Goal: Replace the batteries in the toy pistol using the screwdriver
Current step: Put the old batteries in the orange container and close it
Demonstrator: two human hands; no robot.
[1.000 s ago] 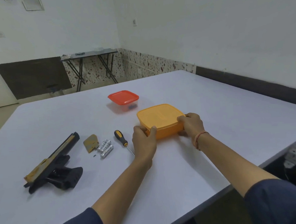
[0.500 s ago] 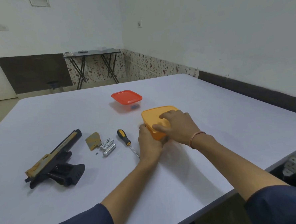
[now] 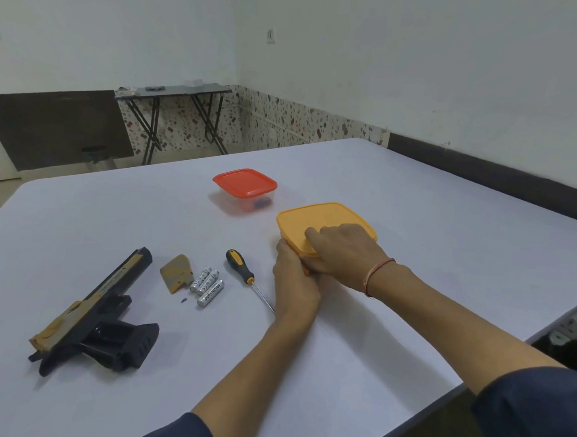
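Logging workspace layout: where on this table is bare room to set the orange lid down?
Bare: right of the orange container to the table edge; the far-left stretch beyond the toy pistol. Crowded: between pistol and container, with cover, batteries, screwdriver.

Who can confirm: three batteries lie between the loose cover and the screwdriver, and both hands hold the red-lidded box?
Wrong box. The head view shows the left hand and right hand on the orange box; the red-lidded box stands untouched. The batteries do lie between the loose cover and the screwdriver.
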